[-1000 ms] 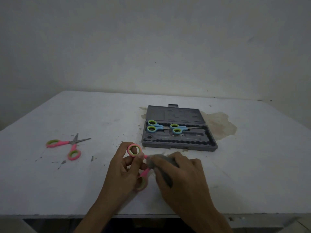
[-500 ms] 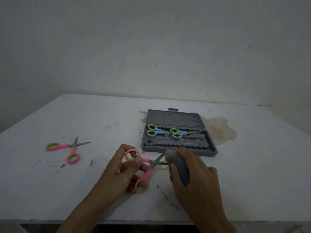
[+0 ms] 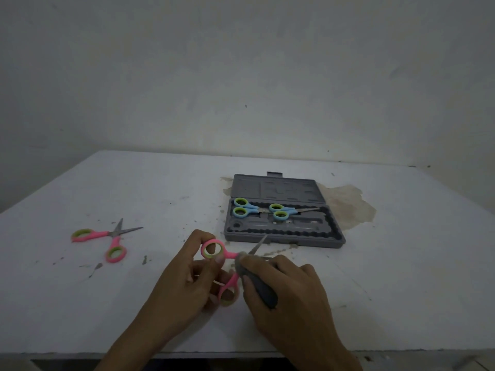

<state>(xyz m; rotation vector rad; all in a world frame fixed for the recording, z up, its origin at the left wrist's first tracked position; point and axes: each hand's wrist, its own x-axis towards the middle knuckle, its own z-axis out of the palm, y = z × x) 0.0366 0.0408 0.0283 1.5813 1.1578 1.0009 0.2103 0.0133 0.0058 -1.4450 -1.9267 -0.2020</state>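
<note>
The left hand (image 3: pixel 184 279) gripped the pink scissors (image 3: pixel 229 254) just below the centre of the frame, thumb and fingers pinched around the upper ring, the blades splayed and one tip pointing up toward the grey case (image 3: pixel 284 241). The right hand (image 3: pixel 292 295) was closed around a dark grey tool (image 3: pixel 258 289), its front end meeting the scissors at the pivot; what kind of tool it was could not be told.

The scissors looked light and stiff, with smooth plastic rings that could slip; the rings or the shanks just behind the pivot were the safe hold, away from the thin, pointed blades. The desk (image 3: pixel 388 277) front edge ran close under the wrists, so little room lay that way. Open surface stretched to the right and between the hands and a second pink pair (image 3: pixel 107 236) at left.
</note>
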